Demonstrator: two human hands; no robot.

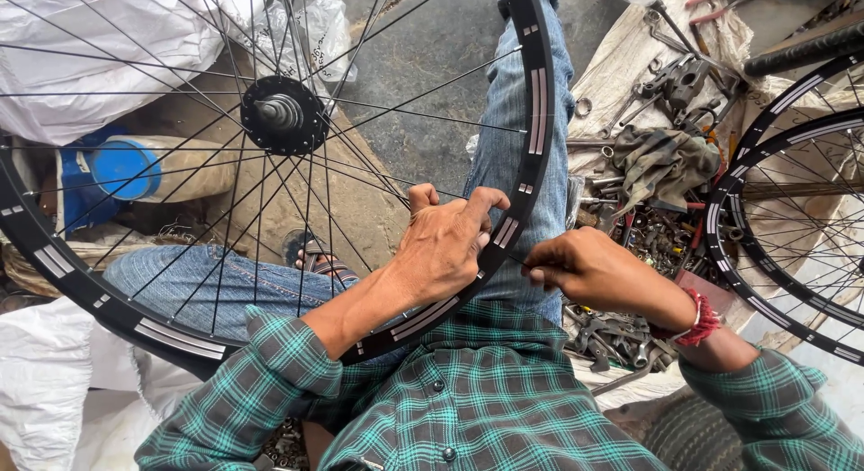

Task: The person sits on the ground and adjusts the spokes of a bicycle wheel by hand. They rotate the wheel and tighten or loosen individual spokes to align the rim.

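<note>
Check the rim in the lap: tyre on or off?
Off. The black rim is bare, with no rubber around it; left hand grips it, and right hand pinches at its edge.

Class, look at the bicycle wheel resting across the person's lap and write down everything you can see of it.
The bicycle wheel has a black rim with pale grey rectangular markings, thin metal spokes and a dark hub with a metal axle end. No tyre is fitted. It lies tilted across the person's jeans. The left hand grips the rim near the bottom right, fingers curled over it; the right hand pinches at the rim's outer edge beside it.
</note>
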